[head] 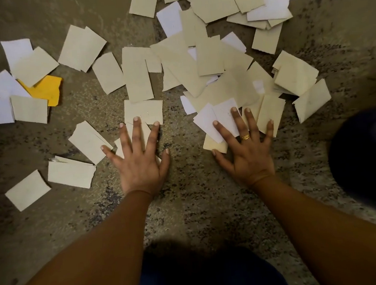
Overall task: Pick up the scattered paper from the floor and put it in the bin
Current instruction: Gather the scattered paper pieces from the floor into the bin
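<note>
- Paper, torn beige and white rectangular scraps, lies scattered across the speckled grey-brown stone floor, thickest ahead and to the right.
- Left hand, fingers spread, lies flat on beige scraps.
- Right hand, splayed too, presses white scraps.
- One yellow scrap sits far left.
- A gold ring shows on the right hand.
</note>
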`<action>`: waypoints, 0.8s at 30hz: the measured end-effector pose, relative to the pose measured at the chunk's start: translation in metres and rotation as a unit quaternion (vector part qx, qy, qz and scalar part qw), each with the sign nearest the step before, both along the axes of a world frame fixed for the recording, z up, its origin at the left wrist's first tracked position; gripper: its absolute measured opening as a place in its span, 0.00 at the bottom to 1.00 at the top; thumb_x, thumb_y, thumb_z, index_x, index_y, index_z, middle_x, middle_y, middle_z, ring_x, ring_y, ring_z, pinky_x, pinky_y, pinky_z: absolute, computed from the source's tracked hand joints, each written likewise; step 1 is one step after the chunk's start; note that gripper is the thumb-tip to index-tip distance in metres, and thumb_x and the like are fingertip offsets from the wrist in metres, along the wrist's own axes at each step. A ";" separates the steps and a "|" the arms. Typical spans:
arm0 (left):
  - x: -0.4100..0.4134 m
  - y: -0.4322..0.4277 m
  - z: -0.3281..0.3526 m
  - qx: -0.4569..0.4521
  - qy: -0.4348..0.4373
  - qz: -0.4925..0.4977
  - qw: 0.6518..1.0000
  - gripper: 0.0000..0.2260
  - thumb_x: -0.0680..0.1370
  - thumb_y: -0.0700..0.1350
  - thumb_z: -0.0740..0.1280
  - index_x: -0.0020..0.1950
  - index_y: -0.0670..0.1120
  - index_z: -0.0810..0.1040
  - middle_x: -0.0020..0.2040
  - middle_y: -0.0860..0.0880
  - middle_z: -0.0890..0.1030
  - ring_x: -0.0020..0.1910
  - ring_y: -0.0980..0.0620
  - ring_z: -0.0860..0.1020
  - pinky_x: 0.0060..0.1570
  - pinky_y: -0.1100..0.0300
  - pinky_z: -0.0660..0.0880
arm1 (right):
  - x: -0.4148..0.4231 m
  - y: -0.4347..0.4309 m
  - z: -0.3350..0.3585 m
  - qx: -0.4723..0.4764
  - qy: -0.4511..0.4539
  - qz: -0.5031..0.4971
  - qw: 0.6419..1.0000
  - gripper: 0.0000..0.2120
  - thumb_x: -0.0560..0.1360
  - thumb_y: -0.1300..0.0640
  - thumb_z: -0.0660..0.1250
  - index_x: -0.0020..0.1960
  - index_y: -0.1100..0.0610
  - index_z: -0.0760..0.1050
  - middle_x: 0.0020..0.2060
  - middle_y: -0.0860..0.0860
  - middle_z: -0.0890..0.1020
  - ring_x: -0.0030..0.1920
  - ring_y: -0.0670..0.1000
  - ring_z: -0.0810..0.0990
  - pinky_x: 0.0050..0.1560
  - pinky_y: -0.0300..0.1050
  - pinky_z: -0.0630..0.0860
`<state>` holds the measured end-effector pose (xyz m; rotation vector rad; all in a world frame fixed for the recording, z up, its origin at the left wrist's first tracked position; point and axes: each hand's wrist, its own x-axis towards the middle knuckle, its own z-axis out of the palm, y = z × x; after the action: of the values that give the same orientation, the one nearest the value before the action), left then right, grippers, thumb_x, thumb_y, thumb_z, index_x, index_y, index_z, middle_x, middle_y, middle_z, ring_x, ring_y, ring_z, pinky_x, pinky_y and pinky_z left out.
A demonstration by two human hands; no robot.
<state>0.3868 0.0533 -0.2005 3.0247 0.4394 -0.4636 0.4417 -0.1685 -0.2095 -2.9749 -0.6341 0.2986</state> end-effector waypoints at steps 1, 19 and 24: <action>0.000 0.000 0.000 -0.005 -0.005 0.000 1.000 0.28 0.76 0.60 0.47 0.75 0.55 0.55 0.77 0.44 0.56 0.75 0.38 0.55 0.62 0.25 0.50 | 0.000 0.000 0.000 0.006 0.000 -0.001 1.000 0.31 0.73 0.34 0.49 0.74 0.42 0.55 0.75 0.55 0.58 0.74 0.58 0.52 0.66 0.73 0.50; -0.019 0.010 0.015 -0.073 -0.071 0.005 0.995 0.38 0.67 0.73 0.39 0.75 0.63 0.47 0.78 0.50 0.42 0.76 0.39 0.39 0.67 0.40 0.32 | 0.002 0.007 0.028 0.059 -0.052 -0.075 0.994 0.44 0.62 0.24 0.57 0.73 0.39 0.50 0.75 0.56 0.55 0.74 0.58 0.53 0.63 0.75 0.53; -0.015 0.024 0.019 -0.098 0.042 0.011 0.994 0.51 0.59 0.80 0.50 0.75 0.61 0.37 0.77 0.43 0.35 0.74 0.35 0.36 0.70 0.35 0.40 | 0.029 0.014 0.041 0.045 0.149 -0.118 0.981 0.55 0.57 0.25 0.65 0.71 0.33 0.33 0.74 0.50 0.30 0.74 0.59 0.32 0.63 0.80 0.47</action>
<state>0.3715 0.0769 -0.1810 2.8171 0.4065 -0.5957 0.4710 -0.1546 -0.1688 -2.7985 -0.2505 0.6573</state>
